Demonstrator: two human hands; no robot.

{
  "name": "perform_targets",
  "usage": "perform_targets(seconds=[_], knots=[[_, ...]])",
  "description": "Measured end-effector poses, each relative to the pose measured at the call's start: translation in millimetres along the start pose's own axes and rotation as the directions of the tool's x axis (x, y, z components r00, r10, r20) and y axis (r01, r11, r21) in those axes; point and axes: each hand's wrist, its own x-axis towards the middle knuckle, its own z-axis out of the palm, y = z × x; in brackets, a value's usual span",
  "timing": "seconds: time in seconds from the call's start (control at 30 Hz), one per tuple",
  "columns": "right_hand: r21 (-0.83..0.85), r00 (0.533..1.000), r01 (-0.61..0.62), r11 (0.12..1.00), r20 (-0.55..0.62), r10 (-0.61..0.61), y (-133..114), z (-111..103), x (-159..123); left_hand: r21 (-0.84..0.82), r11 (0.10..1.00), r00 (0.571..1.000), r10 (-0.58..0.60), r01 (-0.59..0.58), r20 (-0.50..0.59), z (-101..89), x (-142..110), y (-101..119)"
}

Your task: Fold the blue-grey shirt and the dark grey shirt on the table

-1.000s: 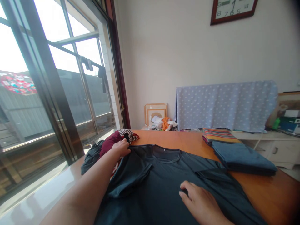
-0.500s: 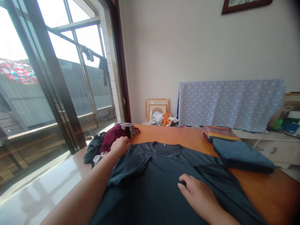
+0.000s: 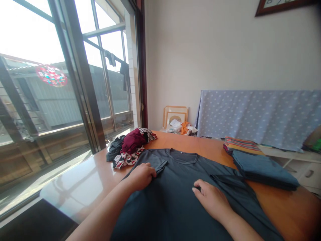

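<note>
A dark teal T-shirt (image 3: 180, 187) lies flat on the wooden table (image 3: 288, 207), neck away from me, both sleeves folded in. My left hand (image 3: 141, 175) rests on the folded left sleeve, fingers curled over the cloth. Near the shirt's middle, my right hand (image 3: 212, 201) lies palm down and presses on the fabric with its fingers bent.
A heap of unfolded clothes (image 3: 131, 145), maroon, striped and dark, sits at the table's far left. Folded blue (image 3: 263, 169) and striped garments (image 3: 239, 144) are stacked at the right. A dotted cloth (image 3: 258, 115) hangs behind. A large window (image 3: 62, 93) runs along the left.
My left hand has drawn back from the shirt's shoulder near the clothes heap to the folded sleeve. My right hand has stayed in place. The view has swung left.
</note>
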Motion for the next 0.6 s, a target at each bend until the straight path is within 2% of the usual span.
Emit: perform_targets(seconds=[0.1, 0.2, 0.33, 0.6], knots=[[0.013, 1.0, 0.001, 1.0, 0.001, -0.001, -1, -1, -1, 0.166, 0.985, 0.999, -0.05, 0.051, -0.009, 3.3, -6, 2], [0.02, 1.0, -0.001, 1.0, 0.006, 0.001, -2, -3, -1, 0.244, 0.967, 0.997, -0.072, 0.077, -0.028, 4.7, -10, -5], [0.02, 1.0, -0.004, 1.0, 0.004, 0.004, -3, -6, -3, 0.26, 0.965, 1.0, -0.025, 0.028, -0.017, 2.6, -15, -12], [0.004, 1.0, -0.017, 1.0, 0.017, 0.017, -4, -7, -2, 0.205, 0.979, 1.0, 0.006, -0.004, -0.009, -1.3, -19, -2]])
